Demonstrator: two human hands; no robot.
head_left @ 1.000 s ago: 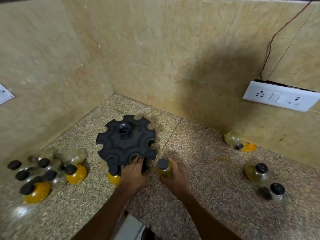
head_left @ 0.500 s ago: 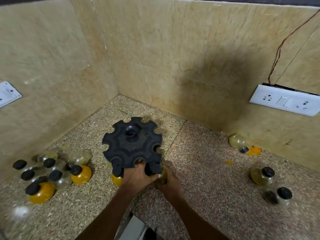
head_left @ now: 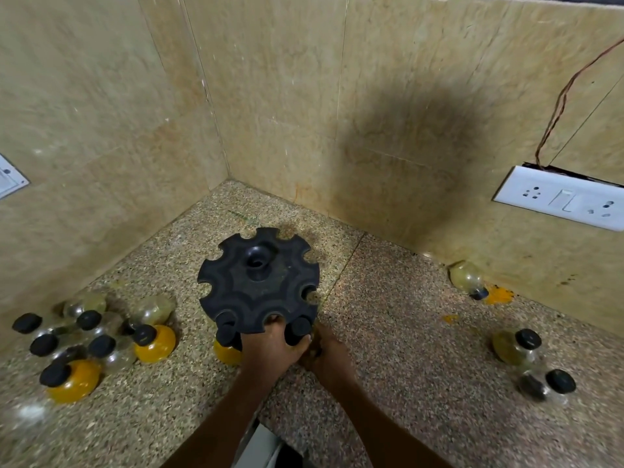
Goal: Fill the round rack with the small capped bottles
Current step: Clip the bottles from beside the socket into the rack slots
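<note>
Both hands meet at the rack's (head_left: 258, 280) near rim: the left hand (head_left: 270, 346) grips the edge, fingers curled into a notch, and the right hand (head_left: 329, 358) closes round a bottle (head_left: 300, 327) seated just beside it. Another capped bottle (head_left: 227, 341) hangs left. Far notches gape. Walls crowd the rack behind. Bottles cluster (head_left: 87, 346) left; three more (head_left: 528, 361) lie right.

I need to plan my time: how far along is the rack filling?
Early. The round rack has one yellow bottle hanging at its near edge; the right hand is seating a second while the left hand steadies the rack. Other notches look empty; bottles wait left and right.
</note>
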